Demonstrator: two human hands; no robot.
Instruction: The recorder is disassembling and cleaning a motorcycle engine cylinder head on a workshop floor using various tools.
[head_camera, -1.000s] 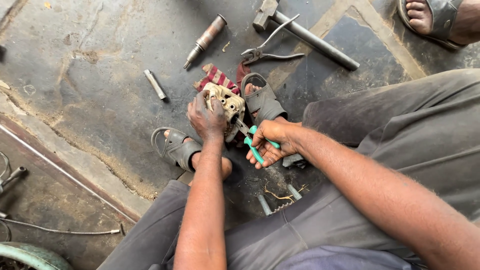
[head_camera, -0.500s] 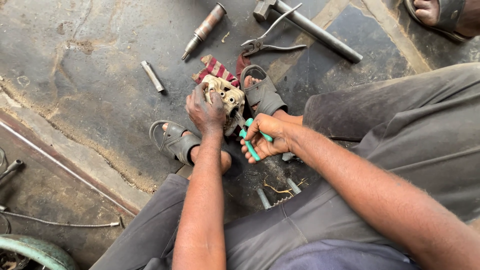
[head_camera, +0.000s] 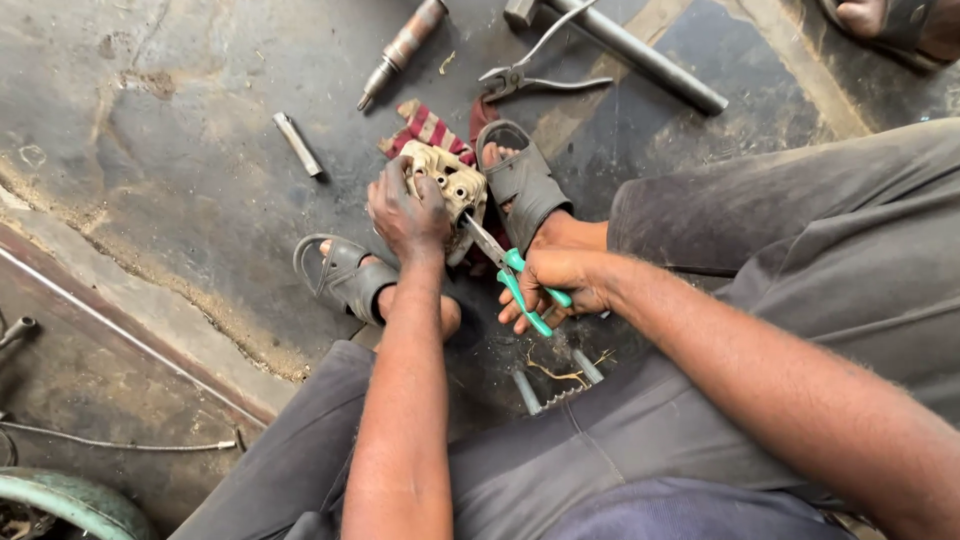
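Bare floor left; sandals flanking.

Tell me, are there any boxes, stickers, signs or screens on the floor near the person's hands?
None: no package, label, sign or screen shows anywhere.
Left hand: rests on a tan metal engine part, bare of stickers.
Right hand: grips green-handled pliers, plain handles.
Striped red and white rag: lies under the part, just cloth.
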